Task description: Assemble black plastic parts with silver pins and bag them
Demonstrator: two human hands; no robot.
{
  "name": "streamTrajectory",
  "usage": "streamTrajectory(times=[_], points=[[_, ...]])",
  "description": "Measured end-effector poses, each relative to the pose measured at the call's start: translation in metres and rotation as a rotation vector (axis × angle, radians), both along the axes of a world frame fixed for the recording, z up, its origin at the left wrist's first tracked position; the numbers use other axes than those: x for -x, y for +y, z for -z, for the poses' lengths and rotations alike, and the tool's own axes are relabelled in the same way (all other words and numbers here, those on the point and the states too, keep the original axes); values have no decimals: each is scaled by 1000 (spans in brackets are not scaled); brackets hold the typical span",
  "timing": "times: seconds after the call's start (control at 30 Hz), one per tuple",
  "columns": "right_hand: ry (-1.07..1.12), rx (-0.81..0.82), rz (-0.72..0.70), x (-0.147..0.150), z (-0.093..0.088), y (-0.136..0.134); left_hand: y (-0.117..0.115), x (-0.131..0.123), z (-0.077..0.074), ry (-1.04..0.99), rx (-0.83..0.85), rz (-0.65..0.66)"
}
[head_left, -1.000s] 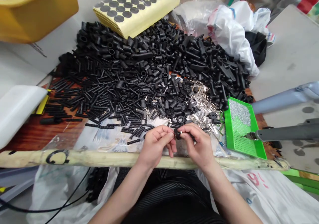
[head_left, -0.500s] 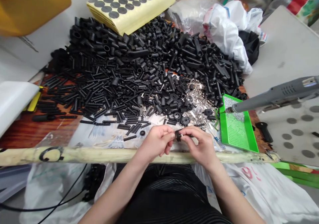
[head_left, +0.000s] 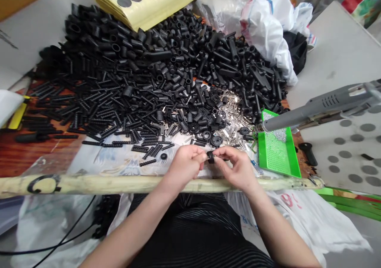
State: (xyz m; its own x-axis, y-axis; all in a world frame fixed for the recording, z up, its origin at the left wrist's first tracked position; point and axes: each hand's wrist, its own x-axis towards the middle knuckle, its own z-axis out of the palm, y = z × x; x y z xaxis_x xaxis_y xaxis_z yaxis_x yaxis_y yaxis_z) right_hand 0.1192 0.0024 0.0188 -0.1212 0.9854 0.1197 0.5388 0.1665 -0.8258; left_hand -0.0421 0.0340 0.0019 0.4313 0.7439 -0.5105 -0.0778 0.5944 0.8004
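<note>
Over the table's front edge my two hands meet, fingertips close together. My right hand (head_left: 238,168) pinches a small round black plastic part (head_left: 211,157) between thumb and fingers. My left hand (head_left: 187,162) is closed just to its left, thumb against forefinger, with a thin light-coloured sliver showing at its tips; what this is, I cannot make out. Beyond the hands lie black discs with patterned faces (head_left: 216,141), a heap of small shiny metal clips (head_left: 235,113) and ridged black strips (head_left: 149,149). A small black ring (head_left: 163,156) lies left of my left hand.
A large pile of black tubes and handles (head_left: 166,57) fills the back. On the right are a green tray (head_left: 278,160) of small metal pieces and a grey power screwdriver (head_left: 321,105) above it. Yellow sticker sheets (head_left: 160,6) lie at the back; a pale rail (head_left: 119,184) edges the table.
My left fingers now show a thin light sliver beside the black part, which has turned in my right fingers. The whole view has shifted slightly.
</note>
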Motion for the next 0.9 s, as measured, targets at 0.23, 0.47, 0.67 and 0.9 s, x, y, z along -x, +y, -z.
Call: streamTrajectory(times=[0.23, 0.47, 0.67, 0.9], points=[[-137, -114, 19, 4, 2, -4, -18, -6, 10, 11, -393, -74], [-133, -201, -41, 5, 3, -6, -19, -8, 12, -122, -262, -181], [-244, -281, -223, -3, -3, -2, -17, -2, 12, -158, -260, -137], [-247, -203, -204, -1, -13, -1, -20, 1, 17, -124, -326, -116]])
